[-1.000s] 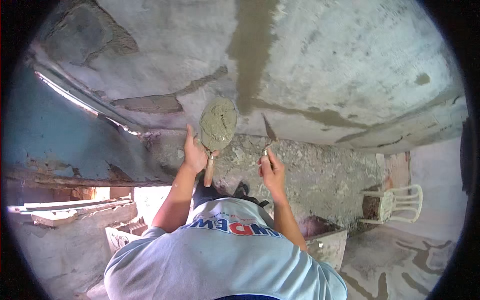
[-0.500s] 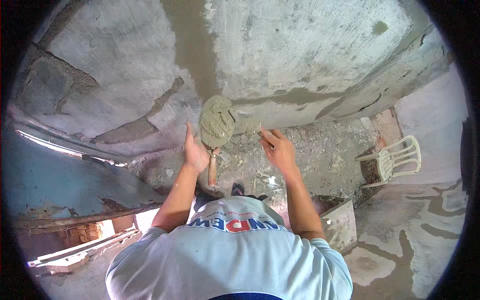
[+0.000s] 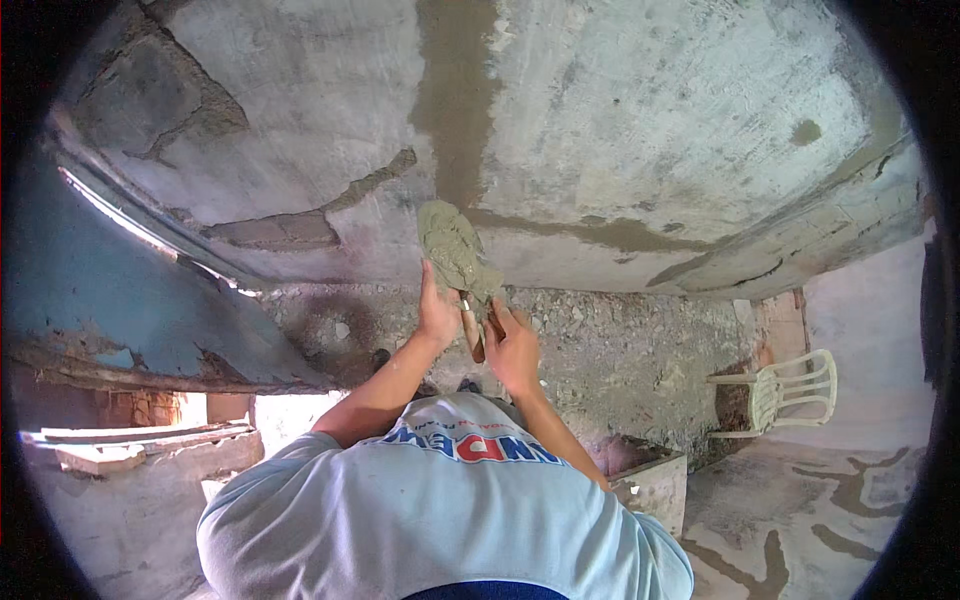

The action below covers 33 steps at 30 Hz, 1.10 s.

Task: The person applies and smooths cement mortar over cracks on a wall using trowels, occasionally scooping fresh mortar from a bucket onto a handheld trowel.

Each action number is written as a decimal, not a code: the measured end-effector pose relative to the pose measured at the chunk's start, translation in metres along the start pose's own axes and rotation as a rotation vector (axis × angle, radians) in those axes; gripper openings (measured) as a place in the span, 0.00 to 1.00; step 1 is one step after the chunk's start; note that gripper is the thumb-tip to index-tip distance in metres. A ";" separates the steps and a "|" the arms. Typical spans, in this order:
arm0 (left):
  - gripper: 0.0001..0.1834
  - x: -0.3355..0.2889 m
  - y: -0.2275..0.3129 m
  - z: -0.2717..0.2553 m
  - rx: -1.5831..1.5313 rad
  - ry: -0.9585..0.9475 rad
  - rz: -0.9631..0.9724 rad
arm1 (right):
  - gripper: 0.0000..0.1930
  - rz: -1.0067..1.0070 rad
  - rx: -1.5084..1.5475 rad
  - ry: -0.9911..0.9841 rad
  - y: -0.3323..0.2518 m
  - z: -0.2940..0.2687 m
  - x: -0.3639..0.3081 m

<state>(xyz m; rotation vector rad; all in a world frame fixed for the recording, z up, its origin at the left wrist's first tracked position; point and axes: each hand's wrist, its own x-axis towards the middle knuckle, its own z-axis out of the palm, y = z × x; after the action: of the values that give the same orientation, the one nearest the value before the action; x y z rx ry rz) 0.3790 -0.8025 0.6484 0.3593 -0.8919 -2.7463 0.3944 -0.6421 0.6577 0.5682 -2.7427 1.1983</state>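
Note:
A wooden-handled trowel (image 3: 473, 335) lies across my left hand (image 3: 438, 315), its blade hidden under a heap of wet grey mortar (image 3: 450, 245). My left palm bears it from below, with the thumb up along the left side. My right hand (image 3: 513, 350) is closed on the handle of a smaller tool, apparently a small trowel (image 3: 497, 318), whose blade is lost in the mortar at the right side of the heap. Both hands are close together before the grey wall (image 3: 650, 130), where a darker band of mortar (image 3: 455, 110) runs down.
Rubble covers the floor (image 3: 610, 350) along the wall's foot. A white plastic chair (image 3: 790, 395) stands at the right. A box-like container (image 3: 655, 485) sits by my right elbow. Cracks and a broken patch (image 3: 155, 95) mark the wall at left, above a blue panel (image 3: 130, 300).
My right hand has moved left, bringing the small tool into the mortar heap. The large trowel has tilted, its handle now pointing down and right. The view has shifted.

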 end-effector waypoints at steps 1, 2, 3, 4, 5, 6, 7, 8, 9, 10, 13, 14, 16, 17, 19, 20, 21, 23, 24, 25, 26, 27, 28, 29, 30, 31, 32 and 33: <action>0.43 -0.001 0.003 0.000 -0.006 -0.017 -0.020 | 0.23 -0.025 0.052 -0.003 0.000 -0.001 0.003; 0.43 -0.002 0.007 0.000 -0.006 -0.016 -0.006 | 0.23 -0.038 0.055 -0.006 -0.002 -0.004 0.007; 0.42 -0.009 0.015 0.004 -0.033 -0.008 -0.035 | 0.23 -0.035 0.069 -0.024 -0.005 -0.008 0.009; 0.41 -0.012 0.022 0.006 -0.059 -0.003 -0.059 | 0.23 -0.036 0.084 -0.042 -0.009 -0.009 0.013; 0.41 -0.005 0.022 -0.005 -0.073 0.066 -0.069 | 0.23 -0.073 0.047 -0.016 -0.012 -0.009 0.018; 0.41 -0.012 0.023 -0.007 -0.072 0.065 -0.041 | 0.23 -0.098 0.057 -0.019 -0.013 -0.010 0.016; 0.41 -0.021 0.022 -0.009 -0.119 0.083 -0.073 | 0.21 -0.161 0.076 0.010 -0.014 -0.011 0.014; 0.41 -0.016 0.024 -0.005 -0.166 0.073 -0.102 | 0.20 -0.234 0.087 0.062 -0.012 -0.012 0.024; 0.41 -0.009 0.029 -0.004 -0.158 0.033 -0.052 | 0.20 -0.225 0.056 0.038 -0.010 -0.012 0.027; 0.42 -0.010 0.028 -0.005 -0.179 0.066 -0.060 | 0.20 -0.216 0.024 0.011 -0.009 -0.014 0.027; 0.44 -0.024 0.034 -0.021 -0.214 0.144 -0.052 | 0.20 -0.261 0.014 -0.019 -0.041 -0.028 0.051; 0.44 -0.025 0.042 -0.027 -0.241 0.097 -0.046 | 0.20 -0.266 0.028 -0.051 -0.054 -0.034 0.060; 0.44 -0.021 0.060 -0.033 -0.264 0.036 -0.037 | 0.20 -0.278 0.041 -0.071 -0.075 -0.042 0.082; 0.46 -0.021 0.069 -0.032 -0.248 0.057 -0.008 | 0.20 -0.364 0.016 -0.061 -0.084 -0.047 0.097; 0.45 -0.019 0.087 -0.034 -0.242 0.002 0.048 | 0.19 -0.513 -0.054 -0.036 -0.107 -0.060 0.131; 0.45 -0.018 0.095 -0.038 -0.236 -0.006 0.046 | 0.19 -0.550 -0.079 -0.013 -0.124 -0.067 0.147; 0.46 -0.018 0.105 -0.044 -0.223 0.049 0.074 | 0.19 -0.587 -0.101 0.008 -0.144 -0.074 0.162; 0.47 -0.016 0.124 -0.050 -0.200 0.081 0.088 | 0.18 -0.702 -0.069 0.015 -0.182 -0.094 0.199; 0.47 -0.019 0.135 -0.050 -0.220 0.116 0.118 | 0.16 -0.705 -0.151 0.005 -0.207 -0.106 0.215; 0.47 -0.018 0.140 -0.049 -0.242 0.140 0.136 | 0.13 -0.788 -0.221 0.124 -0.221 -0.115 0.234; 0.47 -0.016 0.146 -0.058 -0.238 0.123 0.129 | 0.13 -0.794 -0.231 0.136 -0.242 -0.127 0.249; 0.47 -0.014 0.152 -0.068 -0.259 0.087 0.137 | 0.12 -0.798 -0.242 0.147 -0.263 -0.142 0.262; 0.47 -0.011 0.155 -0.078 -0.281 0.053 0.142 | 0.12 -0.915 -0.303 0.247 -0.277 -0.154 0.279; 0.46 -0.009 0.159 -0.090 -0.322 0.124 0.136 | 0.13 -0.893 -0.359 0.213 -0.297 -0.168 0.292; 0.46 -0.009 0.164 -0.094 -0.323 0.123 0.125 | 0.15 -0.884 -0.342 0.213 -0.314 -0.179 0.302; 0.46 -0.009 0.171 -0.094 -0.334 0.126 0.137 | 0.15 -0.883 -0.428 0.254 -0.326 -0.190 0.314; 0.45 -0.008 0.178 -0.097 -0.346 0.133 0.152 | 0.16 -0.854 -0.456 0.226 -0.346 -0.200 0.319; 0.45 -0.004 0.182 -0.100 -0.349 0.125 0.136 | 0.16 -0.860 -0.543 0.230 -0.357 -0.212 0.326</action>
<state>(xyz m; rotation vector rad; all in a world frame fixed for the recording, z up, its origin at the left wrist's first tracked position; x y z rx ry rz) 0.4388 -0.9984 0.6799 0.3822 -0.3804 -2.6503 0.2123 -0.8074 1.1247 1.2323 -2.0722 0.2807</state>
